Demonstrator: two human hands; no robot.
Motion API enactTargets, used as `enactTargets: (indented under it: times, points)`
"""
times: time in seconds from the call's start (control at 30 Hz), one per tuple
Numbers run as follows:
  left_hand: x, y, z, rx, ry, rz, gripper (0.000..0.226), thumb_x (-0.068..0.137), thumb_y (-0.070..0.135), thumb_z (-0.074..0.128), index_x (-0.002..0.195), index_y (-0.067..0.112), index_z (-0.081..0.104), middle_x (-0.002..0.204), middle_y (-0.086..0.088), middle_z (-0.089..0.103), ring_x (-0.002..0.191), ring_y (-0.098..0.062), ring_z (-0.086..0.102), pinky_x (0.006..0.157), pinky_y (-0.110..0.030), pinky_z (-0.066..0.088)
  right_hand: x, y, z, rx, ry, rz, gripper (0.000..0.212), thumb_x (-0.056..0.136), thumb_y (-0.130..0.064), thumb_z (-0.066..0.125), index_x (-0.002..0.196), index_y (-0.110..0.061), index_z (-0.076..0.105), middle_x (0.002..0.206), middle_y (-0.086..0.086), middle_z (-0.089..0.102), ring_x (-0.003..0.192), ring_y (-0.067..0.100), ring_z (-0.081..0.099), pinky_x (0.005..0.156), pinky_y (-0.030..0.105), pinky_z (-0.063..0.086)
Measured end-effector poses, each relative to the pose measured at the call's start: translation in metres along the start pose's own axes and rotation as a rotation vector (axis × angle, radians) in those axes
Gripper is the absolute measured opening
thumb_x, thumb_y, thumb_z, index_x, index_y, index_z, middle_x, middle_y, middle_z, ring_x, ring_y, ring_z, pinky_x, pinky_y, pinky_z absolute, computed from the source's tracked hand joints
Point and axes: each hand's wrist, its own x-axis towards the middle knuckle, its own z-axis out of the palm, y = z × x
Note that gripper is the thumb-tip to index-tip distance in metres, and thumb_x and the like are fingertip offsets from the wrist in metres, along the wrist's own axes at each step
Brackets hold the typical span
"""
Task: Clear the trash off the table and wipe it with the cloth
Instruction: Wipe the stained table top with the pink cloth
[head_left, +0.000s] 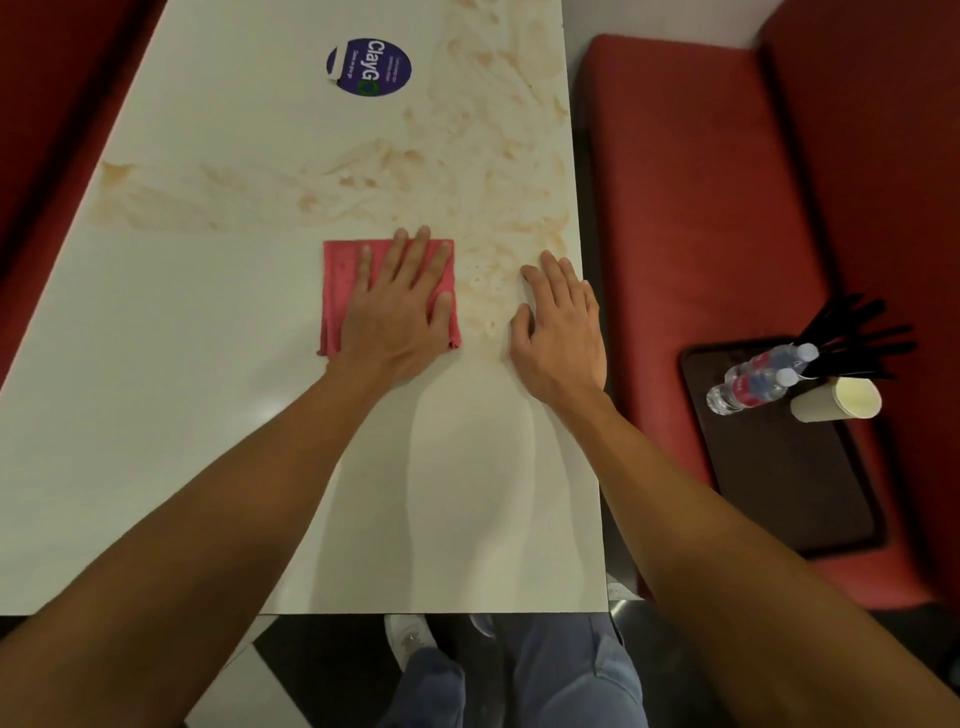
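Observation:
A folded pink cloth (343, 291) lies flat on the white table (182, 338). My left hand (400, 306) presses on it with fingers spread. To its right, my right hand (561, 327) rests flat on the bare tabletop near the right edge, holding nothing. Brownish smeared stains (467, 182) cover the far and right part of the table, with a wet patch between my two hands. On the red seat to the right, a dark tray (779, 467) carries two plastic bottles (753, 382), a paper cup (836, 400) on its side and black cutlery (852, 338).
A round blue sticker (369, 67) is stuck on the table's far part. Red bench seats (701, 208) flank the table on both sides. My legs and shoes show below the table's near edge.

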Motion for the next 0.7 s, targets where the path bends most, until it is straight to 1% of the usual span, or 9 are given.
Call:
enactTargets:
  times: [0.1,0.2,0.3,0.33,0.4,0.5,0.6,0.67,0.7]
  points:
    - [-0.032,-0.012,-0.001,-0.012,-0.037,0.079,0.063,0.109,0.049,0.021,0.168,0.03,0.013,0.176,0.006,0.007,0.162,-0.016,0.002,0.13,-0.053,0.006,0.0,-0.001,0.0,0.0,0.0,0.004,0.057,0.103,-0.033,0.031,0.158,-0.023,0.04,0.173,-0.002,0.024,0.162,0.015,0.012,0.131,0.046,0.013]
    - [-0.021,-0.032,-0.003,-0.017,-0.024,0.005,0.063,0.108,0.05,0.019,0.168,0.031,0.012,0.176,0.007,0.006,0.162,-0.016,0.001,0.13,-0.053,0.004,0.0,-0.002,0.001,0.005,0.005,0.01,0.057,0.103,-0.032,0.032,0.158,-0.023,0.04,0.173,-0.001,0.025,0.161,0.016,0.013,0.131,0.046,0.014]
    - [0.009,-0.014,0.001,-0.035,0.0,-0.086,0.064,0.107,0.049,0.019,0.168,0.03,0.012,0.176,0.004,0.006,0.162,-0.019,0.001,0.13,-0.056,0.001,0.0,-0.002,0.001,0.004,0.005,0.007,0.057,0.102,-0.032,0.032,0.158,-0.023,0.04,0.173,-0.001,0.025,0.161,0.016,0.013,0.132,0.045,0.012]
    - [0.012,-0.003,0.001,-0.025,-0.001,-0.073,0.064,0.107,0.049,0.019,0.168,0.029,0.013,0.176,0.003,0.006,0.162,-0.021,0.001,0.129,-0.057,0.002,0.001,-0.001,0.001,0.004,0.006,0.008,0.057,0.102,-0.032,0.032,0.158,-0.023,0.041,0.173,-0.001,0.025,0.161,0.016,0.013,0.132,0.045,0.012]
    - [0.002,0.008,0.002,-0.002,-0.011,0.012,0.063,0.108,0.048,0.02,0.168,0.029,0.014,0.176,0.002,0.008,0.162,-0.021,0.004,0.129,-0.056,0.005,0.0,0.0,0.0,-0.001,0.006,0.004,0.057,0.102,-0.031,0.033,0.158,-0.023,0.041,0.173,-0.001,0.025,0.161,0.016,0.013,0.131,0.045,0.012]
    - [-0.028,-0.014,0.002,-0.002,-0.039,0.083,0.062,0.109,0.049,0.019,0.168,0.032,0.011,0.176,0.007,0.005,0.162,-0.016,0.001,0.13,-0.053,0.006,0.0,-0.001,0.001,0.005,0.003,0.002,0.056,0.103,-0.031,0.034,0.158,-0.023,0.041,0.173,-0.001,0.025,0.161,0.016,0.013,0.132,0.044,0.011]
    - [-0.01,-0.03,-0.001,-0.011,-0.027,-0.008,0.063,0.108,0.049,0.019,0.168,0.032,0.011,0.176,0.007,0.005,0.162,-0.016,0.0,0.13,-0.054,0.003,0.001,-0.001,0.001,-0.005,0.007,0.009,0.056,0.103,-0.031,0.033,0.158,-0.023,0.04,0.173,-0.001,0.024,0.162,0.016,0.012,0.132,0.044,0.011]
    - [0.011,-0.017,0.001,-0.035,-0.005,-0.085,0.064,0.107,0.048,0.02,0.168,0.03,0.014,0.176,0.004,0.007,0.162,-0.019,0.001,0.129,-0.057,0.002,0.001,-0.001,0.002,-0.006,0.004,0.002,0.056,0.103,-0.031,0.033,0.158,-0.023,0.04,0.173,-0.001,0.024,0.162,0.016,0.012,0.132,0.045,0.012]
    - [0.016,-0.006,0.001,-0.031,0.002,-0.09,0.064,0.107,0.048,0.021,0.168,0.028,0.015,0.176,0.002,0.008,0.162,-0.021,0.003,0.129,-0.058,0.003,0.001,0.0,0.002,-0.002,0.005,0.001,0.057,0.103,-0.031,0.033,0.158,-0.022,0.04,0.173,-0.001,0.024,0.162,0.016,0.012,0.132,0.045,0.012]
